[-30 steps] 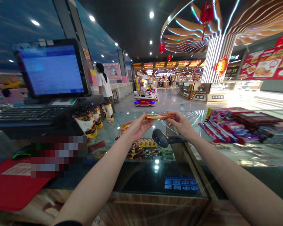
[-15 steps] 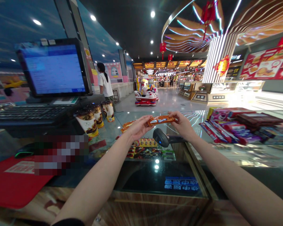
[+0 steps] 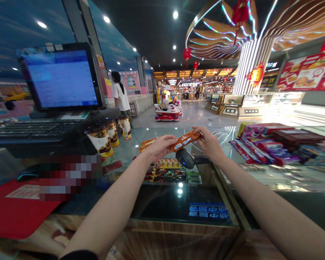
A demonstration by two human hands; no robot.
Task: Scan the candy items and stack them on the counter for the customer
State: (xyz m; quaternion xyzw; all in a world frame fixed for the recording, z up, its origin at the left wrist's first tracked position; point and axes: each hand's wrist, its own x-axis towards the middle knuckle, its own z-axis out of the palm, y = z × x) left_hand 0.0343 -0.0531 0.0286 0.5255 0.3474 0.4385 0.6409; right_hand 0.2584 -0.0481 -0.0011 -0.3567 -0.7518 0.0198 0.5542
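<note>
Between my two hands, above the glass counter, is a snack bar in an orange wrapper (image 3: 186, 140), tilted with its right end higher. My left hand (image 3: 162, 147) is closed on its left end. The fingers of my right hand (image 3: 206, 141) pinch its right end. Just below the bar a black barcode scanner (image 3: 186, 159) lies on the counter, a small blue light on its head. Behind my left hand more orange-wrapped packs (image 3: 147, 144) lie on the glass, partly hidden by that hand.
Left stand a lit monitor (image 3: 63, 79), a keyboard (image 3: 35, 131), several patterned cups (image 3: 100, 143) and a red mat (image 3: 13, 213). Right lies a pile of packaged sweets (image 3: 262, 150). Goods show under the glass (image 3: 168, 169). A person in a white top (image 3: 121, 95) stands beyond the counter.
The orange bar has turned in my hands: its right end is raised, its left end lowered, and more of its printed face shows. Both hands stay in nearly the same place.
</note>
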